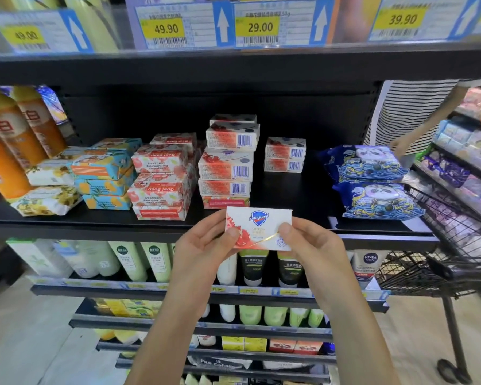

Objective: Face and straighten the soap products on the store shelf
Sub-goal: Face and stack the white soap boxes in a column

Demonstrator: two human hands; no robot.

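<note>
Goat Soap stack [161, 179] near the shelf [95, 226] front edge reads upside down; the tall Safeguard stack [228, 165] beside it and the short pair [285, 155] further right show barcode sides out, so none is faced. Left hand [206, 245] and right hand [314, 245] pinch the lower corners of one Safeguard box [258, 227], logo upright, just off the front edge below the tall stack, probably an orientation check before seating it logo-out

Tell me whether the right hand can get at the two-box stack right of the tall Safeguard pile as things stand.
Probably yes, once freed: the right hand shares a grip on the Safeguard box with the left hand. Nothing stands on the shelf before the two-box stack.
</note>
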